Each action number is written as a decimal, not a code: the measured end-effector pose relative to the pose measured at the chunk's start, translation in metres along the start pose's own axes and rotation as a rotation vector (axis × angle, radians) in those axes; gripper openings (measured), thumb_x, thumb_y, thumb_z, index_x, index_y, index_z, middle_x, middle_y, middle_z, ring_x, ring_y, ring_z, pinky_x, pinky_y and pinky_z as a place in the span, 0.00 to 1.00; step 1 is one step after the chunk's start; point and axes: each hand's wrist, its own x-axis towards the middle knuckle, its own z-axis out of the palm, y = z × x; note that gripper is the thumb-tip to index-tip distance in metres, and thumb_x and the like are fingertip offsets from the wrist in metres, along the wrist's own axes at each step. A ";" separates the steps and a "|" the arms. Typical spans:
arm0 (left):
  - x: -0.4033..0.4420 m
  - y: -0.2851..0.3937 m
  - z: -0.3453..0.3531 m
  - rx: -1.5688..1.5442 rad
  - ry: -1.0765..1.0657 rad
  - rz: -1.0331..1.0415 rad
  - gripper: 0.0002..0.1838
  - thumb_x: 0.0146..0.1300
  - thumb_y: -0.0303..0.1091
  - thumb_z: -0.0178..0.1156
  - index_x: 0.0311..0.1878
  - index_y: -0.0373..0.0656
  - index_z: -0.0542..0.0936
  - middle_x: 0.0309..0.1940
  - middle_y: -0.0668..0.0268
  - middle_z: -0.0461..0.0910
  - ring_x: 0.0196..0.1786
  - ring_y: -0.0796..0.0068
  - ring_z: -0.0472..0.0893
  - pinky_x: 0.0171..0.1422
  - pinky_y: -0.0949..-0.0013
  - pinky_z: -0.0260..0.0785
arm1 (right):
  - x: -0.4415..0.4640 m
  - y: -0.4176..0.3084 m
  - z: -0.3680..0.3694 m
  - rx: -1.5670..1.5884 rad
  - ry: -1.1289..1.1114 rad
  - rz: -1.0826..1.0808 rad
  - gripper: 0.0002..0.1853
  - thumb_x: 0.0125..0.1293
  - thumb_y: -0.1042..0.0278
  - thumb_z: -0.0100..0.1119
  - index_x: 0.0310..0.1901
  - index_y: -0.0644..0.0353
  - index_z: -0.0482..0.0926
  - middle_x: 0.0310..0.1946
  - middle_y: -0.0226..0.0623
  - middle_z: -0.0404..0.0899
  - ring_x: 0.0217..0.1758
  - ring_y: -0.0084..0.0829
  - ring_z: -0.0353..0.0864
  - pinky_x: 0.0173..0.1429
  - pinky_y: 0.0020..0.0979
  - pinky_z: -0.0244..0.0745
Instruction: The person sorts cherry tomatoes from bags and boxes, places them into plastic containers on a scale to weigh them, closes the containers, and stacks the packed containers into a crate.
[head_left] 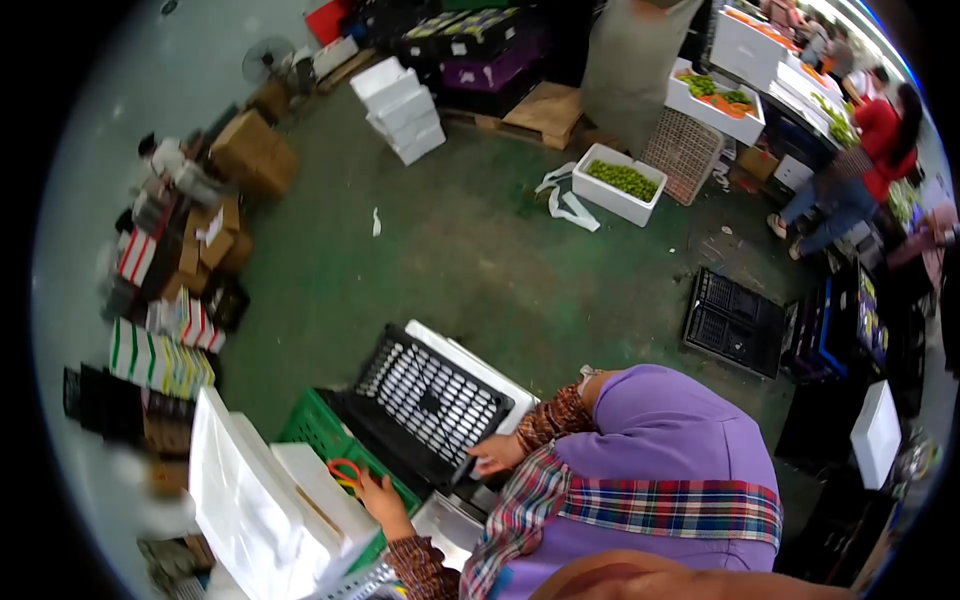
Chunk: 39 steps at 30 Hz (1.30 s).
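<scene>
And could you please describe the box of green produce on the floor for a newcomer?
On the green floor, find the tan lattice basket. Just left sits the open white box of small green produce, with no orange in it, unlike the mixed box above.

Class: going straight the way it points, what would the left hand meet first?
The left hand would probably meet the red-orange loop, perhaps touching it now, with the green crate behind; depth is unclear.

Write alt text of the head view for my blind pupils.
A person's left hand is at orange handles by a green crate; the right hand is at the edge of a black crate. Beyond, a white box holds green produce.
</scene>
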 end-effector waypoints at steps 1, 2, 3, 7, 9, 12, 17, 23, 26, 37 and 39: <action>0.000 0.004 -0.003 -0.039 0.043 -0.035 0.23 0.52 0.24 0.65 0.52 0.36 0.71 0.48 0.49 0.71 0.48 0.50 0.73 0.52 0.58 0.68 | 0.008 -0.001 -0.010 0.067 -0.052 0.108 0.21 0.65 0.56 0.60 0.49 0.65 0.69 0.47 0.35 0.72 0.48 0.30 0.74 0.54 0.32 0.76; 0.003 -0.004 -0.002 -0.048 0.048 -0.049 0.22 0.52 0.24 0.66 0.50 0.36 0.71 0.47 0.49 0.71 0.47 0.51 0.74 0.52 0.58 0.68 | -0.001 -0.008 -0.014 0.077 -0.074 0.189 0.17 0.66 0.59 0.59 0.47 0.64 0.70 0.46 0.35 0.71 0.48 0.29 0.74 0.55 0.33 0.76; 0.009 -0.004 0.003 -0.055 0.045 -0.067 0.21 0.51 0.24 0.66 0.49 0.35 0.71 0.47 0.50 0.71 0.46 0.52 0.74 0.51 0.59 0.68 | -0.007 -0.020 -0.025 0.011 -0.141 0.163 0.16 0.66 0.61 0.58 0.46 0.63 0.70 0.44 0.35 0.72 0.47 0.29 0.74 0.55 0.32 0.76; 0.018 -0.025 0.014 -0.142 0.014 -0.223 0.19 0.50 0.24 0.67 0.43 0.35 0.71 0.40 0.53 0.74 0.39 0.57 0.76 0.47 0.59 0.69 | 0.069 -0.011 -0.093 -0.445 -0.522 -0.270 0.08 0.67 0.66 0.55 0.42 0.60 0.71 0.38 0.34 0.73 0.43 0.27 0.74 0.49 0.30 0.76; 0.018 -0.017 0.005 -0.146 0.028 -0.235 0.17 0.51 0.26 0.67 0.42 0.35 0.72 0.37 0.53 0.77 0.40 0.55 0.78 0.47 0.58 0.70 | 0.085 -0.016 -0.104 -0.699 -0.597 -0.436 0.06 0.67 0.67 0.54 0.40 0.58 0.73 0.35 0.32 0.74 0.40 0.27 0.74 0.46 0.31 0.76; 0.021 -0.013 0.006 0.046 0.141 -0.127 0.16 0.54 0.30 0.65 0.42 0.34 0.72 0.39 0.50 0.79 0.41 0.52 0.79 0.46 0.55 0.70 | 0.079 -0.022 -0.112 -0.699 -0.612 -0.431 0.05 0.67 0.66 0.53 0.39 0.57 0.73 0.33 0.30 0.75 0.38 0.27 0.75 0.44 0.31 0.76; 0.033 -0.005 0.001 0.243 0.006 -0.149 0.15 0.59 0.37 0.58 0.44 0.38 0.72 0.39 0.48 0.80 0.40 0.48 0.80 0.44 0.51 0.71 | 0.030 -0.030 -0.103 -0.647 -0.445 -0.365 0.06 0.67 0.65 0.55 0.36 0.58 0.74 0.30 0.30 0.75 0.34 0.28 0.76 0.41 0.31 0.77; 0.029 0.012 0.000 0.484 -0.001 -0.138 0.15 0.60 0.38 0.55 0.45 0.38 0.71 0.37 0.49 0.80 0.37 0.51 0.81 0.37 0.51 0.73 | -0.021 -0.028 -0.101 -0.468 -0.262 -0.353 0.05 0.66 0.66 0.55 0.36 0.56 0.72 0.28 0.30 0.74 0.32 0.28 0.74 0.40 0.32 0.76; 0.022 0.009 0.003 0.520 0.126 0.049 0.14 0.62 0.36 0.54 0.47 0.37 0.70 0.41 0.48 0.77 0.38 0.50 0.80 0.39 0.51 0.73 | -0.010 -0.033 -0.122 -0.779 -0.167 -0.450 0.15 0.65 0.59 0.55 0.49 0.58 0.77 0.44 0.36 0.79 0.47 0.32 0.78 0.50 0.33 0.72; 0.045 -0.035 0.021 0.301 0.110 0.074 0.10 0.56 0.27 0.57 0.41 0.36 0.73 0.32 0.48 0.78 0.36 0.47 0.78 0.43 0.53 0.71 | -0.018 -0.020 -0.132 -0.294 -0.347 -0.267 0.06 0.67 0.69 0.53 0.44 0.55 0.73 0.31 0.28 0.75 0.33 0.24 0.76 0.37 0.28 0.77; 0.043 -0.021 0.008 0.238 0.140 0.001 0.09 0.55 0.27 0.59 0.40 0.37 0.74 0.28 0.52 0.78 0.32 0.52 0.78 0.40 0.58 0.72 | -0.056 -0.026 -0.119 -0.094 -0.246 -0.159 0.06 0.67 0.69 0.54 0.44 0.55 0.74 0.30 0.27 0.75 0.33 0.24 0.76 0.37 0.27 0.77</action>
